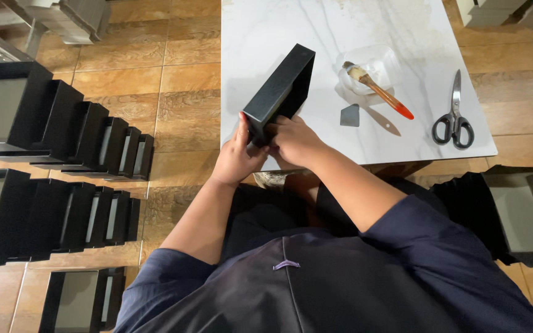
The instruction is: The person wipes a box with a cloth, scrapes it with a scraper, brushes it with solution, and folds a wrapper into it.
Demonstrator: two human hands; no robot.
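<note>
— Where is the black box [280, 89]?

— Tilted on edge at the near edge of the white table [291, 24]. The left hand [237, 157] and the right hand [294, 140] both clamp its lower corner.

— What might go wrong?

— It stands on a narrow side near the edge; a loosened hold could tip it to the floor, I think. The brush [377, 90] in the clear dish [371, 66] could smear it.

— Anything else nearby?

— Scissors [453, 120] to the right, a small grey card [350, 115], and rows of black boxes [63, 132] on the tiled floor, no labels showing.

Table [402, 142]: 1. Held black box [279, 89]: 1. Brush [377, 89]: 1. Scissors [454, 117]: 1. Clear dish [374, 65]: 1. Grey scrap [350, 115]: 1. Hands: left [237, 157], right [294, 140]: 2.
</note>
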